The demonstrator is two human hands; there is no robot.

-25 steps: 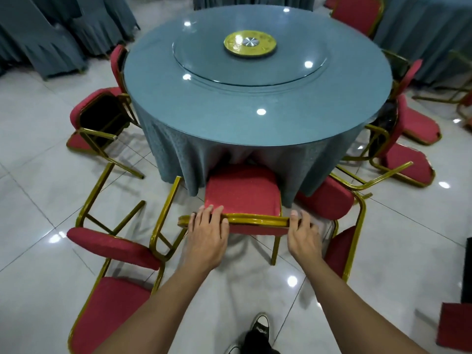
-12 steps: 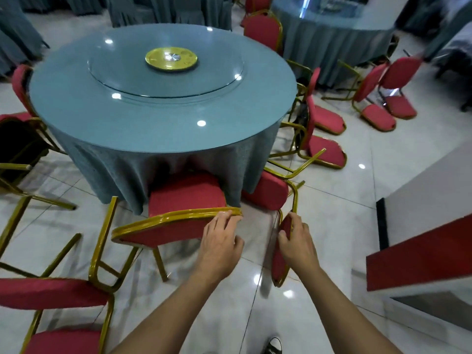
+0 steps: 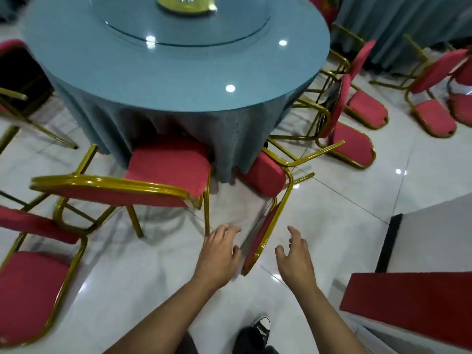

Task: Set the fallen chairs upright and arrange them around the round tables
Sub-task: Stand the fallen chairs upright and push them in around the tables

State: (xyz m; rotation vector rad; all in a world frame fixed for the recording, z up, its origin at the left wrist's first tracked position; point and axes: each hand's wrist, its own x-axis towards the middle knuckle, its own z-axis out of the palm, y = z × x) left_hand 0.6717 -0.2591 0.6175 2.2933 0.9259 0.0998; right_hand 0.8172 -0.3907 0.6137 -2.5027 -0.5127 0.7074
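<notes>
A round table point(image 3: 178, 80) with a teal cloth and glass turntable fills the upper middle. An upright red chair with a gold frame point(image 3: 163, 172) stands tucked at its near edge. Right of it a fallen red chair point(image 3: 265, 200) lies on its side, its backrest edge pointing toward me. My left hand point(image 3: 219, 254) hovers just left of that backrest with fingers spread, holding nothing. My right hand point(image 3: 293, 254) hovers just right of it, fingers loosely apart, also empty.
Another fallen chair point(image 3: 33, 274) lies at the lower left. Several more fallen chairs point(image 3: 352, 139) lie to the table's right, near a second draped table point(image 3: 398, 26). A white and red platform point(image 3: 413, 297) stands at the right. My shoe point(image 3: 258, 330) is on the tiled floor.
Both hands let go of the upright chair's backrest and shifted right to either side of the fallen chair. The view dropped lower and closer.
</notes>
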